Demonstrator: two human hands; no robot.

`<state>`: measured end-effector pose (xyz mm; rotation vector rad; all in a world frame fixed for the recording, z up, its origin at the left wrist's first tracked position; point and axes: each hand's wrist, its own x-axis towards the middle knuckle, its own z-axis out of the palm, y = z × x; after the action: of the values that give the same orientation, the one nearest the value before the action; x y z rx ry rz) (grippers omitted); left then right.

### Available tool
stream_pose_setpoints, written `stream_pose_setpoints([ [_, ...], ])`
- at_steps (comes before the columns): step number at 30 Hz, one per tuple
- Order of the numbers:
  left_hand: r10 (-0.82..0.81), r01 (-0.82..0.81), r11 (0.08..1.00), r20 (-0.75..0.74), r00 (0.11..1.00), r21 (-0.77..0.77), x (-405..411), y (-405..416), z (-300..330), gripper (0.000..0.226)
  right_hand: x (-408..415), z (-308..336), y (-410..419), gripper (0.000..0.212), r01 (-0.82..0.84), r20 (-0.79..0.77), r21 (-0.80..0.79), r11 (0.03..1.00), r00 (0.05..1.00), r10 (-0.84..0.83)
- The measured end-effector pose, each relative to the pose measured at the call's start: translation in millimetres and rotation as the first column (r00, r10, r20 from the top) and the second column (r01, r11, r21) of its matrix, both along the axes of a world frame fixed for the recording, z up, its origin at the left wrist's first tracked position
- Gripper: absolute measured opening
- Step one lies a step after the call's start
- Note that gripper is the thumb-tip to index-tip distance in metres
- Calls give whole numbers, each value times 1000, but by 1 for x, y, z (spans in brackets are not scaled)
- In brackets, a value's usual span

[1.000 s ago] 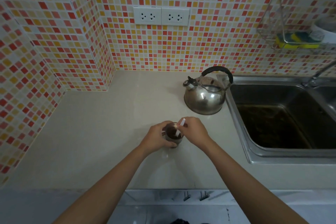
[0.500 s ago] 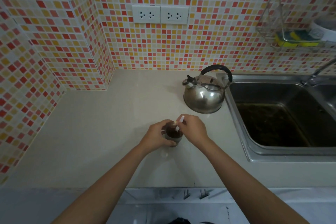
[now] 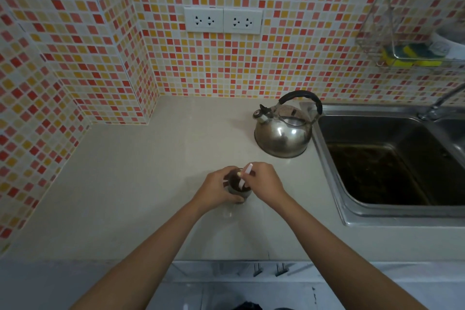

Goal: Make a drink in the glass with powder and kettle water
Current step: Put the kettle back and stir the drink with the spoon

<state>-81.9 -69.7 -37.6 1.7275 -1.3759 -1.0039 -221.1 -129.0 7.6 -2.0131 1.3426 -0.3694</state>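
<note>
Home kitchen: mosaic tile wall (image 3: 289,63) with outlets (image 3: 223,20), beige counter (image 3: 141,173), steel sink (image 3: 392,166) and kettle (image 3: 283,133) beyond the hands, sponge rack (image 3: 407,55) above.

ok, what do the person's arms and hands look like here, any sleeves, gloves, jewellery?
Both forearms are bare right down to the bottom edge of the frame, so no sleeves show. The left hand and right hand wear no gloves. No watch, bracelet or ring is visible, though the fingers are too small in the frame to rule out a thin ring.
</note>
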Motion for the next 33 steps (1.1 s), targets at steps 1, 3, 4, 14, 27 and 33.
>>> stream_pose_setpoints([
  [1,-5,5,1000,0,1000,1,0,0,0,73,2,1,1,17,-5,35,7,1000,999,5],
  [3,0,0,1000,-11,1000,6,0,1,0,75,2,2,0,19,8,42,-35,999,999,-7],
  [4,7,-7,1000,-17,1000,7,-1,1,0,76,0,2,-2,21,23,12,-66,998,1000,-22],
  [14,9,-8,1000,-27,1000,12,0,0,-1,75,-1,-2,-1,19,34,67,-41,999,997,-32],
  [27,7,-7,1000,-28,1000,1,-1,0,-1,78,-5,-9,-1,23,135,65,-75,988,989,-130],
  [33,8,-8,1000,-26,1000,4,-1,0,-2,75,-8,-16,0,19,221,240,175,960,936,-259],
])
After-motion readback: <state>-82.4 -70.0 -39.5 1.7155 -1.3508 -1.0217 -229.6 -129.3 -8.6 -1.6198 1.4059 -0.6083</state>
